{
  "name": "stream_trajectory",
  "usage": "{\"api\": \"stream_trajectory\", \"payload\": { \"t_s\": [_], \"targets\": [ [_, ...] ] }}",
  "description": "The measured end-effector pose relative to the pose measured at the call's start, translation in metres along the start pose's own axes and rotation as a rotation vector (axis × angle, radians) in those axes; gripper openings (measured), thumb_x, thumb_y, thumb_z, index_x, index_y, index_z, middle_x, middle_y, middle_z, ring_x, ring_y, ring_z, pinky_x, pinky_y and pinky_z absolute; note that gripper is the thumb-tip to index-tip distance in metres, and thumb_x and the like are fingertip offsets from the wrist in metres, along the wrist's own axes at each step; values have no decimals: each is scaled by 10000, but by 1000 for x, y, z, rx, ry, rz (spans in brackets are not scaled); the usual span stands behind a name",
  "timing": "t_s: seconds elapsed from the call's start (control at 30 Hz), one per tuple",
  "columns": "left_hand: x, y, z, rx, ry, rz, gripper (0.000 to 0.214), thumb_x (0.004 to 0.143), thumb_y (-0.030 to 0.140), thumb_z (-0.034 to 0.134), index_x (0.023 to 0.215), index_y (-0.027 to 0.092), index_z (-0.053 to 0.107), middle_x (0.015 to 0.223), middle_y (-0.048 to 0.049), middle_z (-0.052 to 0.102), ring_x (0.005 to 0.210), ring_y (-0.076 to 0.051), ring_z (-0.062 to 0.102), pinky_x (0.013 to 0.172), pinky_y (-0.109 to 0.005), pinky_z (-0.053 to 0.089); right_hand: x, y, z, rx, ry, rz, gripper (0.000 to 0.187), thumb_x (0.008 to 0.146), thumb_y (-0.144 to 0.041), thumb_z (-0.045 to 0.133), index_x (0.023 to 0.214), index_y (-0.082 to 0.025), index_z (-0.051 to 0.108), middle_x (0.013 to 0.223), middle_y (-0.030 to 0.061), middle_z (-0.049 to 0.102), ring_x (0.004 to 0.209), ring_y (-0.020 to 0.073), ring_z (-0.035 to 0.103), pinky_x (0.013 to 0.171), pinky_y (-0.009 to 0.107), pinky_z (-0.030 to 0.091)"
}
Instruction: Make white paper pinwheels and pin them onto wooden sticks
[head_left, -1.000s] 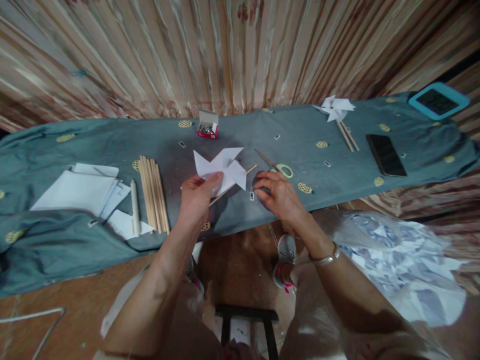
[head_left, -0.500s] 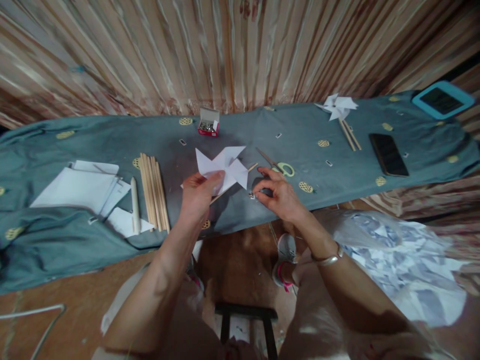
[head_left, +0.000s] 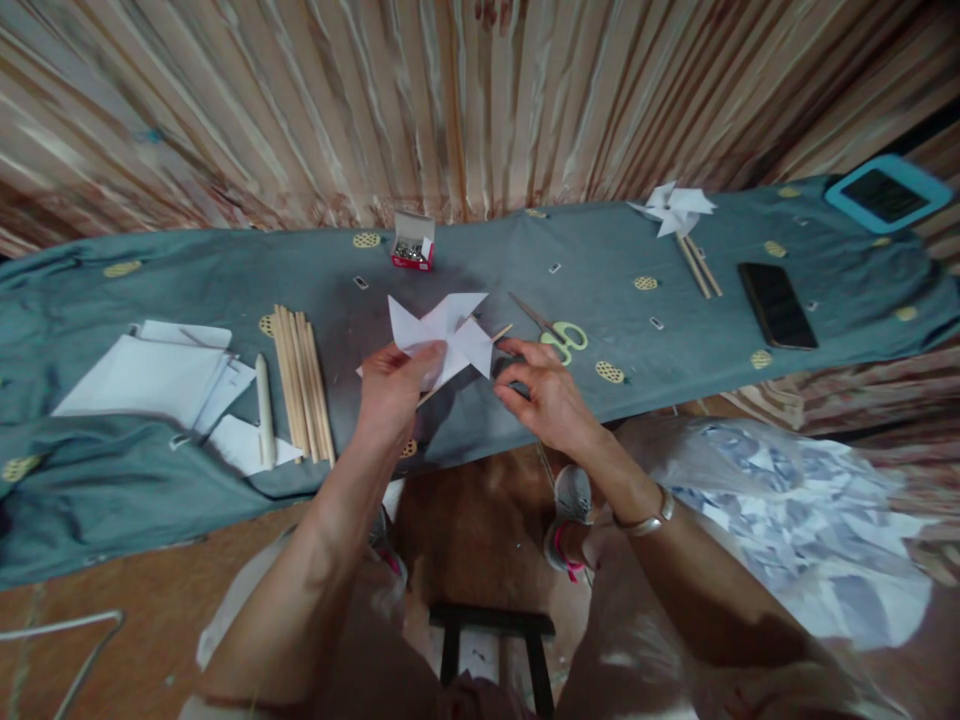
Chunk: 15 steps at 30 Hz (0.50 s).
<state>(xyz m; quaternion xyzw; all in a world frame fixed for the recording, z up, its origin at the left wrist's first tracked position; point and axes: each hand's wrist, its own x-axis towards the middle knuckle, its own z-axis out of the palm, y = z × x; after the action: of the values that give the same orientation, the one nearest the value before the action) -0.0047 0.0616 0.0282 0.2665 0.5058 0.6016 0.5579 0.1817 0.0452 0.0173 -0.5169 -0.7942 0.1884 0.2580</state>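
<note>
A white paper pinwheel (head_left: 453,316) is pinched between the thumb and fingers of my left hand (head_left: 396,382), above the middle of the table. Behind it runs a thin wooden stick (head_left: 504,332), its ends showing on either side; whether my left hand also grips the stick is hidden. My right hand (head_left: 541,392) is at the pinwheel's right blade, thumb and index finger curved and apart, with nothing visible between them. Scissors with green handles (head_left: 564,340) lie just beyond my right hand. A small open red box of metal pins (head_left: 412,254) stands behind the pinwheel.
Left of my hands lie a row of wooden sticks (head_left: 301,385), a white pen-like tool (head_left: 265,410) and stacked white paper (head_left: 146,378). Farther right are another pinwheel (head_left: 676,208), a phone (head_left: 776,306) and a blue-framed device (head_left: 889,194). A bag of paper scraps (head_left: 795,530) sits below the table.
My right hand has moved slightly left, closer to the pinwheel's right blade, uncovering more of the scissors' handles. My left hand keeps its hold on the pinwheel.
</note>
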Motion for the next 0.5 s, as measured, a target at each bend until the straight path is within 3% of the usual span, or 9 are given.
{"api": "stream_trajectory", "payload": {
  "t_s": [0.5],
  "targets": [
    [0,-1,-3,-3,-5,2,166,510,224,816,638,181,720,705,-18,739,631,-150,643,632,-265,502,-2,19,-1,95,-23,104,116,763,-148,608,784,-219,697,1413,96,519,1300,307,506,1054,521,399]
  ]
}}
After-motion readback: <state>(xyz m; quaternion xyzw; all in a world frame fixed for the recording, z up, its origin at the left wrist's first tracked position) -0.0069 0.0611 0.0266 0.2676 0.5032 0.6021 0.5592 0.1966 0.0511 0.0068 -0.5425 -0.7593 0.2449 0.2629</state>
